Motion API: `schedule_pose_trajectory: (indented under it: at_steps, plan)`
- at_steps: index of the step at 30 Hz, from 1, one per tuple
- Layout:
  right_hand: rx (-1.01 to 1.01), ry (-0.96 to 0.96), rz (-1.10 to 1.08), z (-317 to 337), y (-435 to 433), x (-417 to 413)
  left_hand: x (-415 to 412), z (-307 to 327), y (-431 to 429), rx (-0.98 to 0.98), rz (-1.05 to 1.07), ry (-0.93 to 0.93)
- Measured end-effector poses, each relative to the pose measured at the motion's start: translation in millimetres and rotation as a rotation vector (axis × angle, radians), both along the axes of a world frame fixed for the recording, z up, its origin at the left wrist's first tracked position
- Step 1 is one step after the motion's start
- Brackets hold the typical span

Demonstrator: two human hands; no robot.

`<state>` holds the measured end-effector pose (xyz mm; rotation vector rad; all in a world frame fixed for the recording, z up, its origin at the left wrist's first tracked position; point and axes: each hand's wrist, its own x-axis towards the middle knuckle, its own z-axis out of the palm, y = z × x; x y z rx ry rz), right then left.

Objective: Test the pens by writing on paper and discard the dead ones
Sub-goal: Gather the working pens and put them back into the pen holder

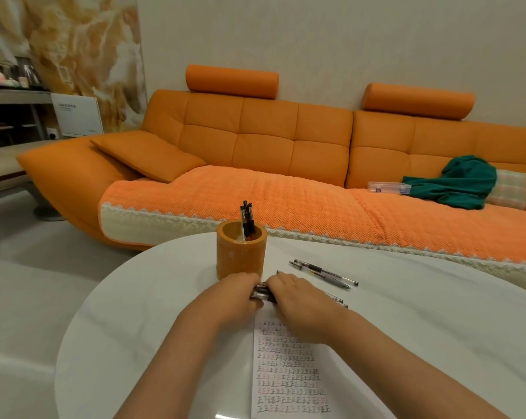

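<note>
Left hand (240, 293) and right hand (292, 294) clasp pens (263, 293) above paper's (288, 376) top edge.

Table (406, 328): smooth white top, slight gloss. Pen holder (240, 252): orange-brown, wood-like, satin sheen. Paper sheet (288, 373): matt white. Loose pens (325, 272): clear glossy plastic. Sofa (255, 131): smooth leather-like; seat cover (255, 201): knobbly cloth.

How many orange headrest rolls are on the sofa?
2: one orange cylindrical headrest roll above the left section of the orange sofa, the other above the right section.
</note>
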<state>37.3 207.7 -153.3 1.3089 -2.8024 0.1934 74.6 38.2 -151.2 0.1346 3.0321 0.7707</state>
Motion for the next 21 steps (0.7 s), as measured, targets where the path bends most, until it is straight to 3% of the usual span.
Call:
schedule_pose_trajectory:
  at_steps: [3,8,11,16,21]
  plan:
    - [-0.198,-0.139,-0.044,11,-3,-5,4,18,-4,0.175,0.025,0.132]
    - [-0.61,-0.558,-0.096,21,-16,-4,8,36,-6,0.53,0.07,0.381]
    - [-0.705,-0.644,-0.105,18,-25,-1,8,37,-6,0.683,0.051,0.41]
    - [-0.777,-0.773,-0.108,10,-31,3,9,34,-1,0.635,0.058,0.416]
    - [-0.863,-0.76,-0.13,11,-34,1,5,32,-4,0.546,0.056,0.459]
